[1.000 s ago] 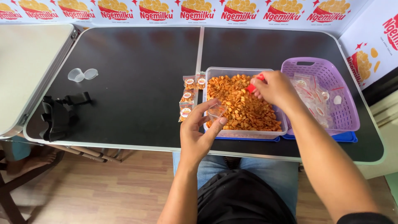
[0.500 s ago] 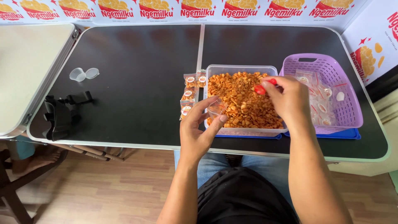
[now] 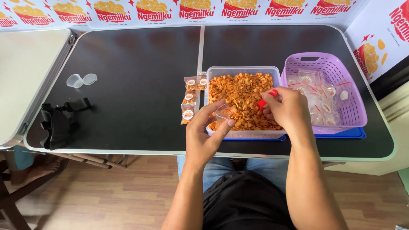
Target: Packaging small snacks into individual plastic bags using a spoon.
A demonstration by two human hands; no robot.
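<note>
clear pouch [image 3: 224, 113] held open; red scoop [image 3: 265, 99] tilted

On a black folding table [image 3: 128, 72], the left hand [image 3: 206, 134] pinches a small clear pouch [image 3: 224, 113] open over the near edge of a clear tub [image 3: 243, 70] heaped with orange snack pieces [image 3: 243, 91]. The right hand [image 3: 287, 108] grips a red scoop [image 3: 267, 97] just beside the pouch. Filled packets [image 3: 189, 100] lie left of the tub; a purple basket [image 3: 341, 70] of empty pouches stands right. Two clear cups [image 3: 81, 79] and a black device [image 3: 59, 121] sit far left.
</note>
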